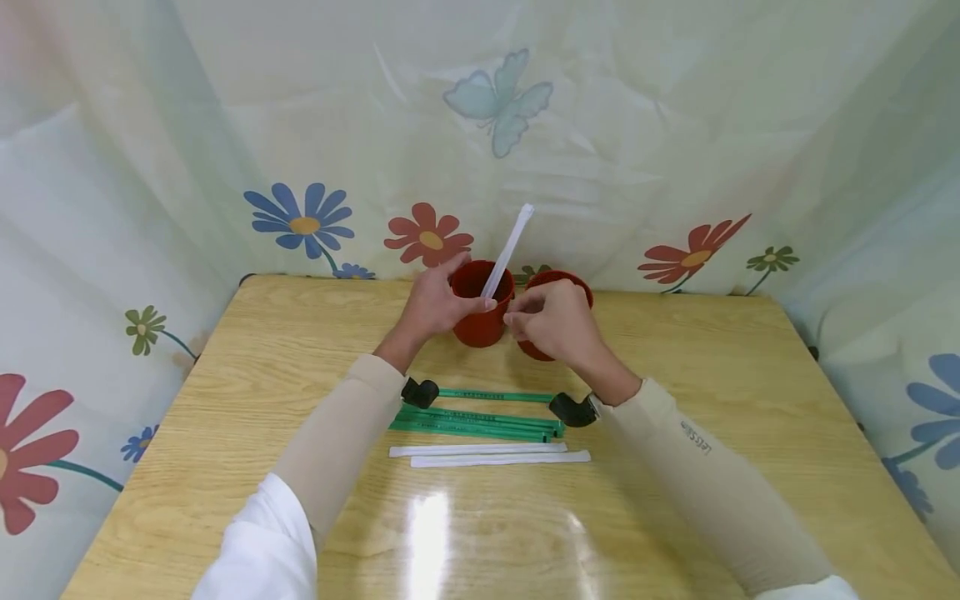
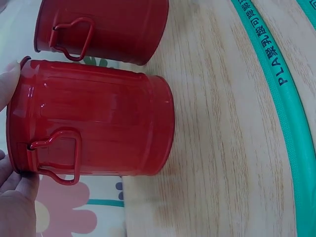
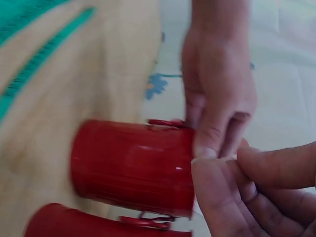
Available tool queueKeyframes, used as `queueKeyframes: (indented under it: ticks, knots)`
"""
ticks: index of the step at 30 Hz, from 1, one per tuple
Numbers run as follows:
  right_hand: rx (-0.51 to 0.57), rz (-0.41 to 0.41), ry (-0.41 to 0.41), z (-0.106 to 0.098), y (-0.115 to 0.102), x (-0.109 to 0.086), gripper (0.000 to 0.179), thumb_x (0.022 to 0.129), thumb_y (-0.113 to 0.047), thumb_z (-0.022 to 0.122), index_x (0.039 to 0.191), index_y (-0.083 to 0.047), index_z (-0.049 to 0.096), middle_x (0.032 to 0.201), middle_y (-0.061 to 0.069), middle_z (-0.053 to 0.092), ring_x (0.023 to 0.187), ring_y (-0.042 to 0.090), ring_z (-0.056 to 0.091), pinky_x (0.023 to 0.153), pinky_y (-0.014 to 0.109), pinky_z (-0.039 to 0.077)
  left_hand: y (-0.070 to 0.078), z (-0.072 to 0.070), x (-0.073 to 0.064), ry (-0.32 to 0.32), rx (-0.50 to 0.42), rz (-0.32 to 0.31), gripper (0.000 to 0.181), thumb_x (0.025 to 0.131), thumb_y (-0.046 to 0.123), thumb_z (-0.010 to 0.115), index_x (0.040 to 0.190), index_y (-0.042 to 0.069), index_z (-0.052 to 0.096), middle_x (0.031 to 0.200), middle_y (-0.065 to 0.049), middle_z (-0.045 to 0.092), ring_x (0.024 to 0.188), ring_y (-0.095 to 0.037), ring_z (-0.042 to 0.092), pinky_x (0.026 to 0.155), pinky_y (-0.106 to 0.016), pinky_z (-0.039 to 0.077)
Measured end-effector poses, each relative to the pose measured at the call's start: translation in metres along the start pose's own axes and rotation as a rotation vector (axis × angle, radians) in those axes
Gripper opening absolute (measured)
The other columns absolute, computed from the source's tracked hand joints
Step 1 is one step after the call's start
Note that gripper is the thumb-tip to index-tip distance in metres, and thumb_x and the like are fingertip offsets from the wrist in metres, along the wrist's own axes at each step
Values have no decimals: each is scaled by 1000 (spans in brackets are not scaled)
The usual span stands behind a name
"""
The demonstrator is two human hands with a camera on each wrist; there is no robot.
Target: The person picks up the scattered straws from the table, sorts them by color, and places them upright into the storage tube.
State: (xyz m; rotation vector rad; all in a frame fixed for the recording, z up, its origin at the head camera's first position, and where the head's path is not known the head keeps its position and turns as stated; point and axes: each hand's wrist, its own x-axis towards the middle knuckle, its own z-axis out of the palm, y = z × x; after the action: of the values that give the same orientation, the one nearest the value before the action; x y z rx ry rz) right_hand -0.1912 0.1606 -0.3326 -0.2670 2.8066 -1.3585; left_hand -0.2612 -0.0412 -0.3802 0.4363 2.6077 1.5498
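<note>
A small red metal bucket [image 1: 480,332] with wire side handles stands at the table's back. My left hand [image 1: 441,298] grips it by the rim, thumb over the near side and fingers round the left. A white paper-wrapped straw [image 1: 510,248] leans up out of this bucket; its lower end is hidden inside. Just right of the rim, in front of a second red bucket [image 1: 536,348], hovers my right hand [image 1: 558,321]. Its fingers [image 3: 212,197] are loosely bent, and nothing shows between them and the thumb in the right wrist view.
Several green-wrapped straws [image 1: 480,423] with black print lie across the table [image 1: 675,483] in front of the buckets. Nearer me are white-wrapped straws [image 1: 498,459]. A flowered curtain [image 1: 615,150] hangs behind the table's back edge.
</note>
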Motion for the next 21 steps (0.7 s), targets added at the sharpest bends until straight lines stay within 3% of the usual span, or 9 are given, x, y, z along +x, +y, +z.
queueKeyframes:
  ticks: [7,11,17,21]
  knots:
    - [-51,-91,-212,12,27,-42,6,91,-6,78,86,-3,81,77,5,77,66,12,66,63,26,57,0,1,0,15,4,7,90,85,31,88,160,10,42,153,-13,57,138,-34,54,108,-48,55]
    - [-154,-197,-320,23,43,-68,8,90,-4,78,83,-7,79,72,1,73,62,5,56,58,20,50,0,1,0,10,0,4,89,86,30,87,159,9,42,152,-13,58,138,-33,54,108,-47,56]
    - [-434,-496,-356,36,61,-92,19,86,4,77,78,-13,72,74,-6,66,66,1,52,61,17,47,-1,2,-1,9,15,7,88,85,30,87,159,10,43,152,-13,58,138,-33,54,106,-47,57]
    - [-556,-579,-371,43,66,-96,27,84,9,71,74,-15,67,70,-7,58,66,4,45,63,19,42,0,2,-1,11,26,3,89,85,31,87,159,10,43,152,-13,58,138,-32,54,106,-48,57]
